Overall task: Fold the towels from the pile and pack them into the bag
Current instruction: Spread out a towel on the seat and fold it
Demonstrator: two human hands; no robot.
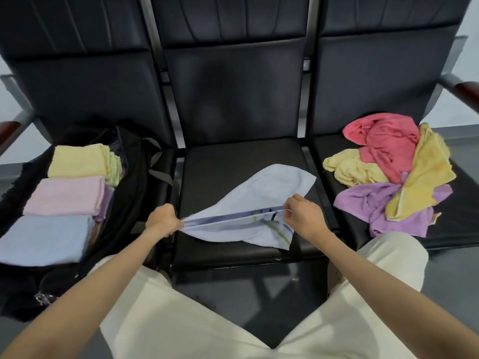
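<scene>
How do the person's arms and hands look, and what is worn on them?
Both arms are bare from the frame's lower edge to the hands: no sleeves show. The left hand and the right hand wear no gloves, and no watch, bracelet or ring is visible on wrists or fingers. Below the arms, the legs are covered by cream-white trousers.
</scene>
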